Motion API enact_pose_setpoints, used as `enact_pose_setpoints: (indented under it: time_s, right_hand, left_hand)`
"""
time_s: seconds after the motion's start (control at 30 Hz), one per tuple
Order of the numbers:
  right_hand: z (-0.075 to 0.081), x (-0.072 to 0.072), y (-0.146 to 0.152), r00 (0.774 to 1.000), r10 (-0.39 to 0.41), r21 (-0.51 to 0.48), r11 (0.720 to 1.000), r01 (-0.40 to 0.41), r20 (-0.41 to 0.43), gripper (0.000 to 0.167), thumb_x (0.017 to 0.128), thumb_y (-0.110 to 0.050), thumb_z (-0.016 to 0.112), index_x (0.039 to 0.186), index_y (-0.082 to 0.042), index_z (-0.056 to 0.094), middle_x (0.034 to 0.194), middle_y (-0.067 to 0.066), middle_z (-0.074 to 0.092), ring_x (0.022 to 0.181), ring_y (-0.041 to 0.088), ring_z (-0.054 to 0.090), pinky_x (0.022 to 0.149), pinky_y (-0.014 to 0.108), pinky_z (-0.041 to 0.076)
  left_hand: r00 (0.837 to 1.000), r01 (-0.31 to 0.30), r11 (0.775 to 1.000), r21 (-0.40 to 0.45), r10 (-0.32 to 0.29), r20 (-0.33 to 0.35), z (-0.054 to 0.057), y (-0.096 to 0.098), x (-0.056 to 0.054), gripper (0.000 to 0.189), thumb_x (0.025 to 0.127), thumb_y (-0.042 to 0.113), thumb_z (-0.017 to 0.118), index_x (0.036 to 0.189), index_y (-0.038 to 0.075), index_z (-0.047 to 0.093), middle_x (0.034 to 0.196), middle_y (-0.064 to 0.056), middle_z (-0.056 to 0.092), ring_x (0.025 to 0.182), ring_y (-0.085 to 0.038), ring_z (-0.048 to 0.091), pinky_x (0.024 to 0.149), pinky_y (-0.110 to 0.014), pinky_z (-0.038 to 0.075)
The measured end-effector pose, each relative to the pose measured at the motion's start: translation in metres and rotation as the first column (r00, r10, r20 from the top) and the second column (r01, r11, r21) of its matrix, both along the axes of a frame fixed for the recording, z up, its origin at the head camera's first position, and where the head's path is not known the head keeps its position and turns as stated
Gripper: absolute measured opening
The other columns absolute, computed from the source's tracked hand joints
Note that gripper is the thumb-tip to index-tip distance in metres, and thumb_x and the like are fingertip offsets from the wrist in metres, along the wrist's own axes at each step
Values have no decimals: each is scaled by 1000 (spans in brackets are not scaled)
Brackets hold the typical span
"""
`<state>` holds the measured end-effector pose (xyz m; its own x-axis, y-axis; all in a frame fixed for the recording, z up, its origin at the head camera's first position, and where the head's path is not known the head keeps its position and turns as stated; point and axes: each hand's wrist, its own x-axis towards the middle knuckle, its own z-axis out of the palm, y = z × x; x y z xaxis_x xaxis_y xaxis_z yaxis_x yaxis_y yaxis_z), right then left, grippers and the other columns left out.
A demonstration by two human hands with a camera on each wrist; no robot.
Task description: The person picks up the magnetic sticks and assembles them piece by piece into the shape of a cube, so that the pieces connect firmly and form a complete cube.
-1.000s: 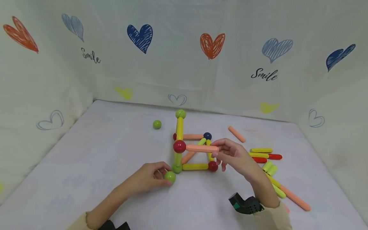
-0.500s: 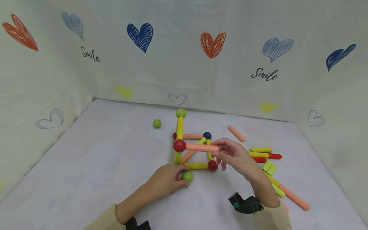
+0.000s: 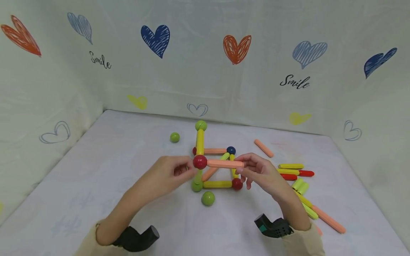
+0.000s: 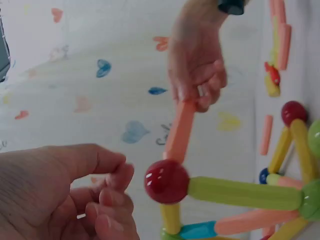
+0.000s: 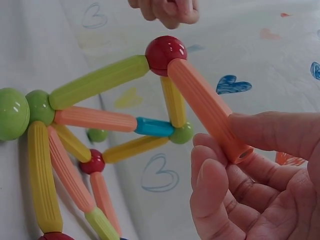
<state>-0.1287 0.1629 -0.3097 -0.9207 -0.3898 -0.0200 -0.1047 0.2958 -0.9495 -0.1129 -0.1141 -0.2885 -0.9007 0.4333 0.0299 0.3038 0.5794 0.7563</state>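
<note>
In the head view, my right hand (image 3: 256, 172) pinches the free end of a peach magnetic rod (image 3: 224, 164) between thumb and fingers. The rod's other end meets a red ball (image 3: 200, 162) on an upright light green rod (image 5: 100, 82). My left hand (image 4: 95, 195) holds nothing, its fingers loosely curled. A small gap parts it from the red ball in the left wrist view. Rods and balls form a standing frame, with a green ball (image 3: 201, 125) at the top and a blue ball (image 3: 231, 151) at the back. In front sits a loose green ball (image 3: 208, 198).
Another loose green ball (image 3: 174, 137) lies at the back left. A single peach rod (image 3: 264, 148) rests behind the right hand. Several yellow (image 3: 290, 166), red, green and peach rods are scattered at the right. A heart-printed cloth (image 3: 195, 71) rises behind the table (image 3: 80, 177).
My left hand slid the green ball rightward along the front, let go of it, then rose to beside the red ball. My right hand still holds the peach rod in place.
</note>
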Motion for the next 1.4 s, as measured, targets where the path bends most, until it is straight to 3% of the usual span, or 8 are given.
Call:
enact_pose_setpoints:
  time_s: [0.13,0.3,0.4,0.5,0.8,1.13,1.23,1.4]
  right_hand:
    - [1,0,0,1000,-5,-5,1000,5,8,35,91,-16,60,120,2,49,97,24,54,72,27,59,58,28,53]
    - [0,1,0,1000,-3,-13,1000,3,9,36,91,-16,60,120,2,49,97,23,54,71,24,59,58,27,53]
    - [-1,1,0,1000,-3,-16,1000,3,1,36,91,-16,60,120,2,49,96,21,55,71,23,59,58,27,53]
    - [-2,1,-1,1000,-4,-15,1000,4,-3,36,91,-16,60,120,1,49,94,19,55,71,24,58,57,28,53]
    - [-4,0,-4,1000,-20,7,1000,20,6,36,90,-20,61,120,-4,51,91,10,58,74,32,58,58,29,53]
    - [-10,-5,-3,999,35,42,999,-35,19,38,90,-16,61,122,-1,47,94,18,56,70,27,57,58,29,52]
    - [-21,-6,-7,989,144,139,979,-148,35,38,91,-17,60,124,-1,47,92,17,57,65,22,54,56,27,50]
    - [-44,-5,-28,953,299,332,895,-297,47,38,88,-21,64,120,-3,54,78,2,57,58,10,49,53,21,44]
  left_hand:
    - [997,-59,998,-27,58,-45,9,-6,-17,23,91,26,60,110,15,53,84,-3,56,78,-17,54,64,-26,47]
    - [990,80,993,81,-89,108,-7,-3,-35,50,92,34,56,137,25,36,119,-8,57,109,-26,55,89,-45,47]
    - [972,108,972,211,-147,181,-18,4,-38,46,92,30,58,135,25,42,122,-5,55,109,-25,53,90,-45,46]
    - [969,70,958,277,-131,210,-25,13,-39,40,91,28,60,128,22,49,123,-5,54,104,-24,52,85,-40,47]
    - [974,-80,938,338,3,224,-30,30,-34,26,86,21,65,109,14,56,116,-9,52,105,-25,49,76,-33,53]
    - [960,-127,905,406,9,280,-32,34,-34,25,85,20,67,106,11,57,112,-9,53,98,-22,50,74,-31,51]
    - [959,-129,901,415,7,283,-32,34,-34,25,85,20,67,106,10,56,110,-9,54,94,-21,51,73,-30,50]
    - [962,-129,903,409,14,272,-32,35,-33,24,85,20,67,104,11,56,112,-9,52,101,-22,49,76,-32,52]
